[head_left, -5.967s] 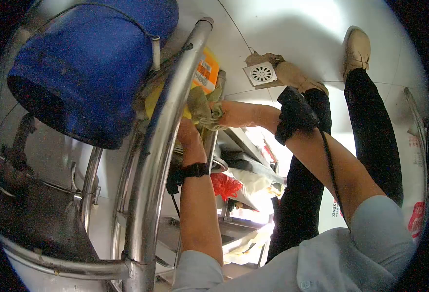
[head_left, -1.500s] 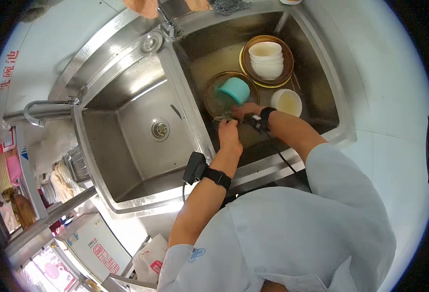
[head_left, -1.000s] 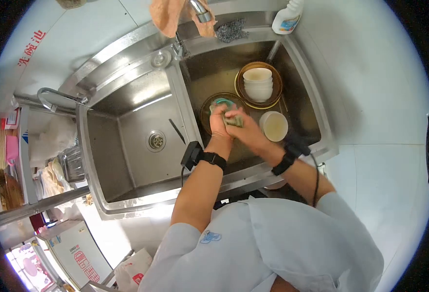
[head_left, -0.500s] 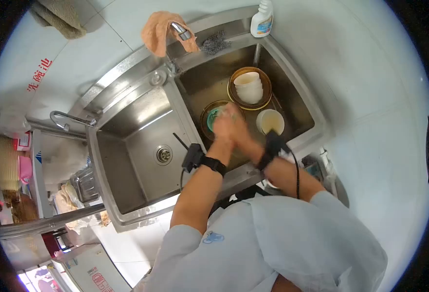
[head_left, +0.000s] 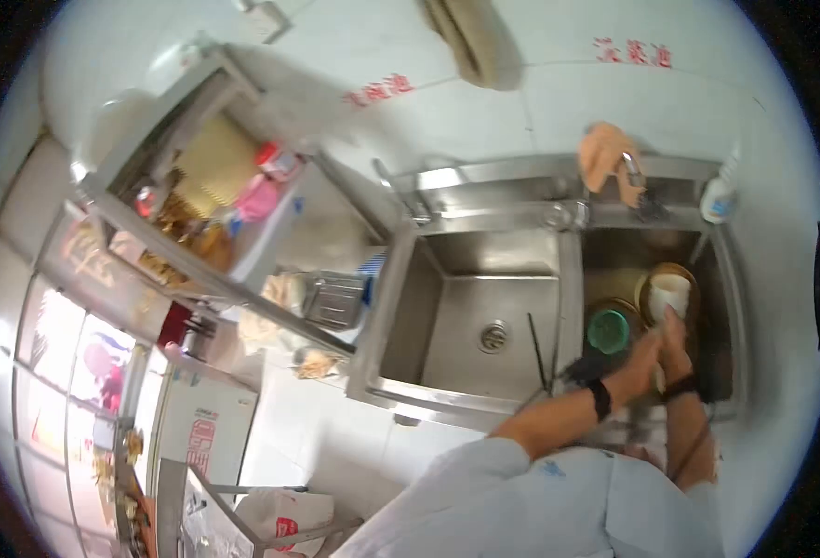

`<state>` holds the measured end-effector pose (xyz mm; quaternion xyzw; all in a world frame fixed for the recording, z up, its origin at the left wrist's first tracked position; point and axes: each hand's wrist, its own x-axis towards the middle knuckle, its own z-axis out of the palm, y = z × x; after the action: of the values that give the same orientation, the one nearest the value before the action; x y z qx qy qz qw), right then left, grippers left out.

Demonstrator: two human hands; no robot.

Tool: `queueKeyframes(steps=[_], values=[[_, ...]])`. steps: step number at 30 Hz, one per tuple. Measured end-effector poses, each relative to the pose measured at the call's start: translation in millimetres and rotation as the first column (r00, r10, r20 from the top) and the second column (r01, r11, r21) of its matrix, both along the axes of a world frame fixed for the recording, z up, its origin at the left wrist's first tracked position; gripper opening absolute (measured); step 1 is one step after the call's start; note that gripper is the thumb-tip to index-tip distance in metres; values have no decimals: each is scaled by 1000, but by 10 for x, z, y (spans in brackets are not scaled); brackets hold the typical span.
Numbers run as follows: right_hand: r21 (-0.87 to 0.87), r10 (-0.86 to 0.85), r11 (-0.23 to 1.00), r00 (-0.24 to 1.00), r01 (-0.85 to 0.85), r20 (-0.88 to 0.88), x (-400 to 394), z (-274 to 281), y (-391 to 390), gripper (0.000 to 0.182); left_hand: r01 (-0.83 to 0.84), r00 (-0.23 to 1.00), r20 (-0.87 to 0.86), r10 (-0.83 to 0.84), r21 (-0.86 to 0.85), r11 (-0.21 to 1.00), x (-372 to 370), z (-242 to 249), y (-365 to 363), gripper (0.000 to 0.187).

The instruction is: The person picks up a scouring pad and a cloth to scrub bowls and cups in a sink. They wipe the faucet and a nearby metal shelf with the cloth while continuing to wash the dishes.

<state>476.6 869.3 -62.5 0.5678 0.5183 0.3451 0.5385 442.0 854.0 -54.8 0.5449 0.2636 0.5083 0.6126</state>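
In the right sink basin (head_left: 719, 358), my left hand (head_left: 640, 370) and my right hand (head_left: 674, 342) are close together. The fingers of both are smeared by motion, so what they hold, if anything, is unclear. My right hand is at the near side of the white bowls (head_left: 669, 292), which sit in a round brown dish (head_left: 694, 299). A green bowl (head_left: 608, 331) lies to the left of my hands, over another dark round dish. A pale edge shows between my wrists, too blurred to name.
The left basin (head_left: 414, 321) has a drain (head_left: 494, 337). Behind the sink are a faucet (head_left: 413, 206), an orange cloth (head_left: 605, 156) and a white bottle (head_left: 719, 197). A shelf (head_left: 242, 284) with a pink container (head_left: 258, 198) stands at the left.
The view has swung left, showing more shelf and room. My hands have moved away from the green bowl, rightward to the stacked white bowls. The green bowl is now uncovered.
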Motion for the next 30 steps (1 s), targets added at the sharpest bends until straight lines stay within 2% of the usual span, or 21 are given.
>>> queueKeyframes(steps=[1,2,3,4,5,6,7,9,10,11,12,13,14,17,18,20,22,26,27,28,30], values=[[-2,32,999,999,-32,-24,126,-304,178,38,14,975,223,18,-142,990,109,-43,51,33],[104,-61,966,602,237,-796,119,-10,139,41,-206,976,-73,203,-32,978,135,-26,228,33],[-48,73,884,-238,464,-969,141,282,-8,44,-93,991,68,115,-275,957,126,-61,281,31],[-327,319,821,-852,467,-416,72,584,-196,47,32,963,245,111,-514,857,60,76,300,30],[-59,358,920,-893,387,-272,-230,872,-356,49,140,909,372,189,-699,702,-23,285,301,30],[-59,347,925,-898,375,-272,-251,806,-265,49,-119,986,51,159,-453,883,-153,386,283,28],[-61,386,888,-809,457,-444,-255,656,-109,47,-266,932,-278,232,-91,960,-265,449,259,26],[-238,446,859,-891,453,-88,80,427,3,35,-218,917,-376,137,-184,958,-224,485,158,25],[-317,485,842,-870,436,93,247,313,50,33,-109,990,-131,57,-431,896,-138,372,83,25],[-302,459,834,-884,461,-82,600,-11,219,29,14,992,108,72,-639,769,-51,265,2,27],[-283,418,830,-872,480,-254,955,-338,381,26,200,973,211,-98,-543,816,-18,140,65,30],[-544,494,697,-863,468,-109,893,-125,377,28,188,971,231,-63,-572,799,-3,161,84,31],[-589,408,768,-901,253,146,802,48,205,36,148,971,241,-6,-577,804,-54,185,137,31],[-670,375,731,-897,130,235,266,718,-248,35,-62,986,41,163,-811,582,-262,524,208,36],[-523,220,848,-953,81,208,135,824,-389,36,-142,978,-44,205,-858,494,-441,820,188,41],[-370,60,929,-986,-3,158,140,749,-428,36,8,956,144,254,-883,469,-482,597,298,39],[-559,-56,819,-987,-130,148,475,453,-283,36,49,951,183,249,-884,465,-558,613,286,40],[-559,38,814,-946,-158,323,663,338,-163,40,225,874,413,255,-810,541,-350,87,340,44],[-272,38,960,-992,68,-117,612,412,-234,42,270,847,469,250,-785,557,-301,-12,345,45],[114,179,983,-842,141,-509,517,558,-332,44,273,848,467,250,-789,550,-305,7,302,45],[-36,115,989,-906,142,-408,322,772,-421,48,301,870,455,193,-797,524,-397,172,134,46]])
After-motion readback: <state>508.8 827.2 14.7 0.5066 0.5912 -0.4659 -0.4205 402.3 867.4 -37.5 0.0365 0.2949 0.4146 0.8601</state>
